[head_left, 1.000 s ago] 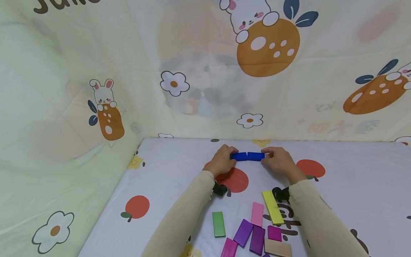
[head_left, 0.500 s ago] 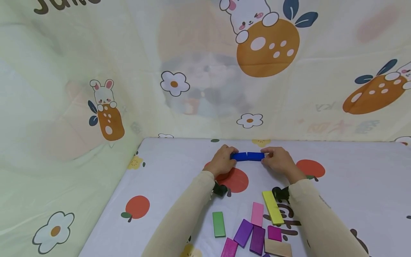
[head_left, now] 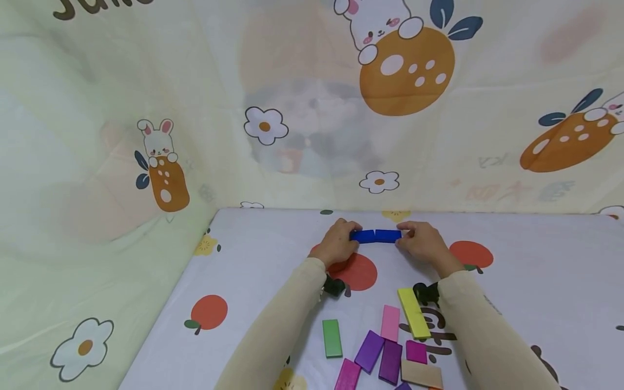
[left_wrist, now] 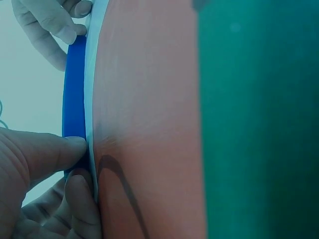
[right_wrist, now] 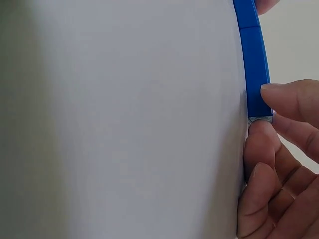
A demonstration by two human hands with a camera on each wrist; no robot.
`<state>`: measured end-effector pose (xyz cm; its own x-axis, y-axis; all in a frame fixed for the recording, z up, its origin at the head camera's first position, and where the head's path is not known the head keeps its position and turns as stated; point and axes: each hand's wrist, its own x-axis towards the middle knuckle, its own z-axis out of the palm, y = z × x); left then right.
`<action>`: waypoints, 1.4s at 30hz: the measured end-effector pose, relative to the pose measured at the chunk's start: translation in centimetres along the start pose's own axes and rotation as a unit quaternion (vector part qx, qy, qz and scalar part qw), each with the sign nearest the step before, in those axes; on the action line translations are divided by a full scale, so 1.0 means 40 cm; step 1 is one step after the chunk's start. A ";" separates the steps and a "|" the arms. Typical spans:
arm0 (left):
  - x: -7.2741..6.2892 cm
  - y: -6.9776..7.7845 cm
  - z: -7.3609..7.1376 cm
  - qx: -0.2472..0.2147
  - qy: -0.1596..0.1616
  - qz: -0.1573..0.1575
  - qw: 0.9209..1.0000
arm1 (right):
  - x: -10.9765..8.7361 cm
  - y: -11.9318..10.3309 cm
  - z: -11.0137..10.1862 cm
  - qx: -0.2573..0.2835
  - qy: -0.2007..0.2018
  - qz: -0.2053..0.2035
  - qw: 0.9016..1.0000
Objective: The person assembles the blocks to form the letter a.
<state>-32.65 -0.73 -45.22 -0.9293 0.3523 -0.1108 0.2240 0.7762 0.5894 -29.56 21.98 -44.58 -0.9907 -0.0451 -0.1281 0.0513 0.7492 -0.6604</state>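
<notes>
Two blue blocks lie end to end in a row near the back of the table, their inner ends meeting with a small notch at the top. My left hand (head_left: 337,242) grips the outer end of the left blue block (head_left: 363,236), thumb on its near side in the left wrist view. At the other end, my right hand (head_left: 425,241) holds the right blue block (head_left: 388,236). In the right wrist view a thumb presses on the side of that block (right_wrist: 256,69) and a curled finger sits against its end. The seam between both blocks shows there too.
Nearer the front lie loose blocks: green (head_left: 332,338), yellow (head_left: 414,313), light pink (head_left: 390,323), purple (head_left: 369,348), dark purple (head_left: 390,362), magenta (head_left: 416,351) and tan (head_left: 421,374). A patterned cloth (head_left: 312,184) hangs behind the table.
The thin gap between the two blue blocks has narrowed since the earliest frame. Both hands keep almost the same place and grip.
</notes>
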 end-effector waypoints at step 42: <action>-0.445 -0.064 -0.058 0.058 -0.173 0.140 0.973 | -0.330 0.004 0.017 -0.038 -0.151 -0.041 0.987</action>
<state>-17.36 -10.21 -42.88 -0.6764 0.6985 -0.2337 0.5050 0.6707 0.5433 -16.39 22.24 -43.49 -0.9078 -0.2938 -0.2994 -0.0481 0.7819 -0.6215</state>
